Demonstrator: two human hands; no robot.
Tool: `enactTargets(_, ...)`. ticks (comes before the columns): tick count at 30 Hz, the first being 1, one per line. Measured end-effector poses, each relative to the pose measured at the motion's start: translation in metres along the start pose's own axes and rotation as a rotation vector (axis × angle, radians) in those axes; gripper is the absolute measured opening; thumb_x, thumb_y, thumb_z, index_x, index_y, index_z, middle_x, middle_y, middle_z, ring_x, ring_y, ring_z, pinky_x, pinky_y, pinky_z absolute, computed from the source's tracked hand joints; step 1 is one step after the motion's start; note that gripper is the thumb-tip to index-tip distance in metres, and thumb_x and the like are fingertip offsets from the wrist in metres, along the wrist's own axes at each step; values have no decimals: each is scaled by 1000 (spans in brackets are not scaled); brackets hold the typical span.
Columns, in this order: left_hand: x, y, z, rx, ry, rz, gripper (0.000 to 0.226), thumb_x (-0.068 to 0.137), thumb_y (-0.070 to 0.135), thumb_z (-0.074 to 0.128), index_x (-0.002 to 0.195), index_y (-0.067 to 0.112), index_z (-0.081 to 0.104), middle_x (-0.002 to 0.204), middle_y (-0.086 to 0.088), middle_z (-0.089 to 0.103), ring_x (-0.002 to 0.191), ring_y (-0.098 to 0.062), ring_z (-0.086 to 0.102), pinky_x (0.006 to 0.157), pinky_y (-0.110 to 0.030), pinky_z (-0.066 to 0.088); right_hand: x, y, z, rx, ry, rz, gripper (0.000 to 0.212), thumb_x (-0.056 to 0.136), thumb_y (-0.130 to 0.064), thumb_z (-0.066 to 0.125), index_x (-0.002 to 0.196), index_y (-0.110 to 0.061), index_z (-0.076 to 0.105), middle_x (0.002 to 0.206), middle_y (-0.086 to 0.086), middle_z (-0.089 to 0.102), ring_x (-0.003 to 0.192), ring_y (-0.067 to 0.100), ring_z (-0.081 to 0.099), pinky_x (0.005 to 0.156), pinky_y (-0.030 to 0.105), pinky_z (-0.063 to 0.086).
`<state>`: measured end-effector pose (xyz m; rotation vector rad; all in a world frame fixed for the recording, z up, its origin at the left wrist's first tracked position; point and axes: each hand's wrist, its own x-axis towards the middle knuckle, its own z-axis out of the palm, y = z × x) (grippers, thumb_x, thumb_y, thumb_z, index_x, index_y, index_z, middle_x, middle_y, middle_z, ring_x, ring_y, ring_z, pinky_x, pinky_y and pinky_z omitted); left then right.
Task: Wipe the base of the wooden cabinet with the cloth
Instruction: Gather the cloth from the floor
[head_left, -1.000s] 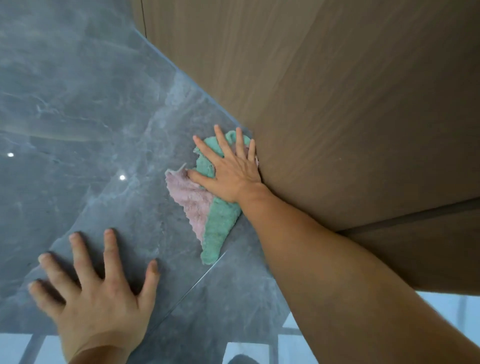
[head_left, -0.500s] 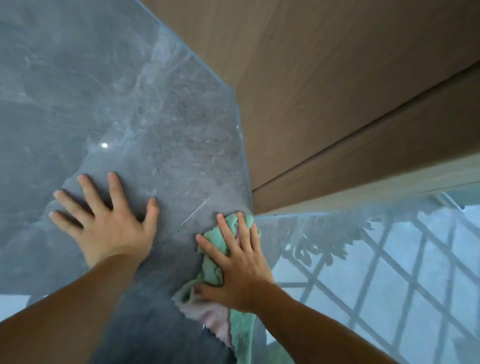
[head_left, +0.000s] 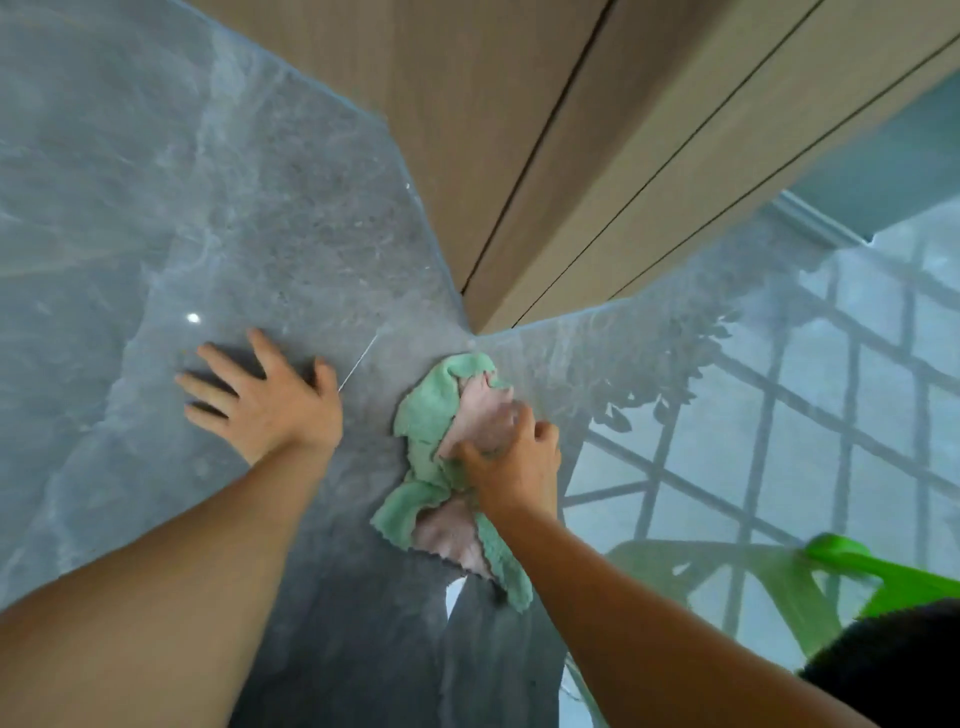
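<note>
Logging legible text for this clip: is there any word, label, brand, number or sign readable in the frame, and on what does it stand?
None. No readable text stands on the wooden cabinet, the cloth, the grey floor or the green plastic object at the lower right. Both hands are bare, with nothing written on them.

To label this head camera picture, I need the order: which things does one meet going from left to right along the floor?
left hand flat on the grey floor → cloth → right hand gripping it → green plastic object
</note>
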<state>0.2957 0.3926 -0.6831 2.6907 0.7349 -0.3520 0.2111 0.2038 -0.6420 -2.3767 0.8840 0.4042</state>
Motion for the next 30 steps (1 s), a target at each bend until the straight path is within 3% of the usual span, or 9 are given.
enactTargets(2, -34, 22, -1, 43, -58, 217, 66, 85, 57, 43, 136, 16, 53, 152, -21, 37, 135, -48, 34, 105, -56, 30, -5, 10, 5, 153, -17, 109, 57, 81, -28, 69, 132, -20, 43, 119, 15, 55, 109, 34, 56, 91, 43, 50)
enactTargets(4, -73, 43, 1, -21, -239, 363, 57, 84, 59, 48, 122, 18, 60, 138, -13, 49, 124, -39, 44, 99, -47, 38, -11, 15, 3, 270, -105, 193, 35, 81, -16, 66, 115, -13, 56, 102, 19, 67, 95, 33, 64, 83, 43, 54)
enactTargets(6, -106, 59, -9, -210, -564, 246, 52, 82, 50, 61, 121, 17, 57, 130, -12, 59, 117, -33, 55, 94, -38, 43, -23, 12, -12, 361, -244, 249, 15, 79, -12, 68, 93, -8, 67, 85, 20, 70, 81, 27, 64, 79, 46, 55)
enactTargets(8, -134, 62, -37, -366, -768, 39, 49, 80, 35, 71, 122, 17, 53, 119, -14, 66, 96, -27, 61, 79, -33, 47, -45, 9, -42, 405, -329, 269, 4, 79, -13, 69, 76, -13, 66, 77, 14, 66, 76, 23, 60, 80, 46, 55)
enactTargets(13, -206, 67, -183, -399, -861, -109, 56, 82, 2, 69, 126, 28, 45, 74, -8, 58, 57, -18, 48, 49, -26, 41, -148, 4, -195, 601, -348, 425, 28, 79, -7, 69, 58, -23, 61, 69, 5, 62, 67, 22, 59, 71, 40, 54)
enactTargets(18, -335, 133, -349, -288, -966, -68, 38, 84, -1, 66, 101, 32, 60, 63, -5, 53, 52, -15, 45, 48, -21, 39, -284, 6, -397, 853, -271, 517, 36, 82, 7, 66, 64, -23, 58, 84, 12, 61, 82, 21, 54, 75, 41, 47)
enactTargets(23, -441, 200, -387, -296, -1054, 29, 36, 84, -7, 59, 81, 29, 62, 71, -4, 59, 56, -17, 49, 56, -27, 41, -352, 44, -507, 1053, -156, 534, 35, 83, 19, 53, 68, -13, 53, 69, 8, 55, 64, 20, 51, 61, 32, 45)
enactTargets(27, -538, 254, -368, -324, -1210, 120, 38, 83, -9, 57, 103, 24, 63, 79, -3, 62, 56, -15, 49, 54, -27, 43, -382, 127, -567, 1126, 49, 632, 31, 83, 18, 52, 73, -11, 54, 75, 11, 57, 66, 21, 55, 64, 33, 51)
enactTargets(30, -587, 272, -358, -318, -1332, 158, 45, 87, -8, 53, 121, 21, 58, 84, -7, 61, 62, -16, 52, 57, -27, 45, -395, 174, -570, 1113, 88, 771, 24, 85, 12, 56, 89, -12, 57, 82, 13, 58, 68, 21, 57, 65, 33, 50)
